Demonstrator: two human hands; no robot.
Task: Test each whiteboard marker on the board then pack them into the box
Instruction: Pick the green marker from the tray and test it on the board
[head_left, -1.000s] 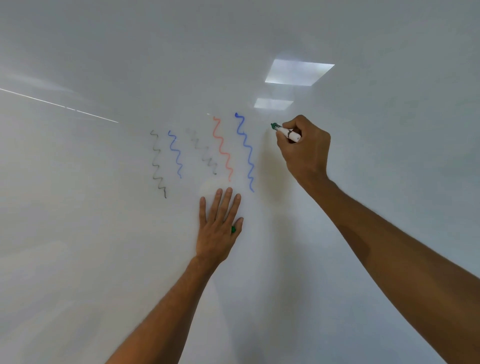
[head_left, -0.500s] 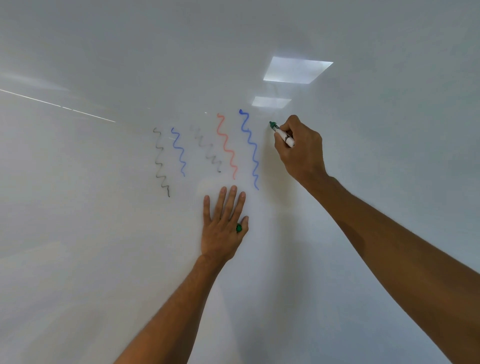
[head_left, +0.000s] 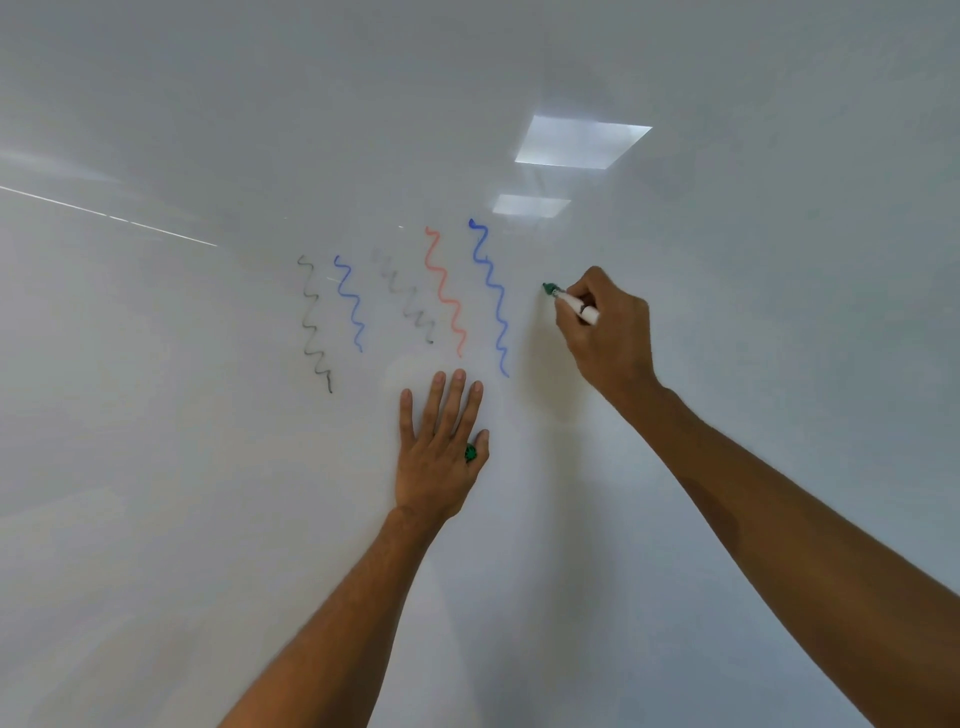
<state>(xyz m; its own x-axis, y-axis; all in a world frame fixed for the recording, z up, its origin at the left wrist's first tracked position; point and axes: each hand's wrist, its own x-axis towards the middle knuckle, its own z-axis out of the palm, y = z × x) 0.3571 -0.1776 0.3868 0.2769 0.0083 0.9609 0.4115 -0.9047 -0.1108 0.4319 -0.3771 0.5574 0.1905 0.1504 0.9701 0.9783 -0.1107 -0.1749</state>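
1. The right hand (head_left: 608, 332) has its fingers curled round a white-barrelled whiteboard marker with a green tip (head_left: 571, 302). The tip is at the glossy white whiteboard (head_left: 208, 467), just right of the rightmost blue wavy line (head_left: 491, 296).
2. The left hand (head_left: 436, 460) lies flat on the board below the red wavy line (head_left: 444, 291), fingers straight, thumb pinching a small green cap (head_left: 470, 453).

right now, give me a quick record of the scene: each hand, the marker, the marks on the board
right hand: grips green marker, tip at the whiteboard, contact unclear
left hand: flat on the whiteboard, thumb pinching green cap
squiggles: five; black, blue, faint grey, red, blue
green mark: none visible
box: not in view
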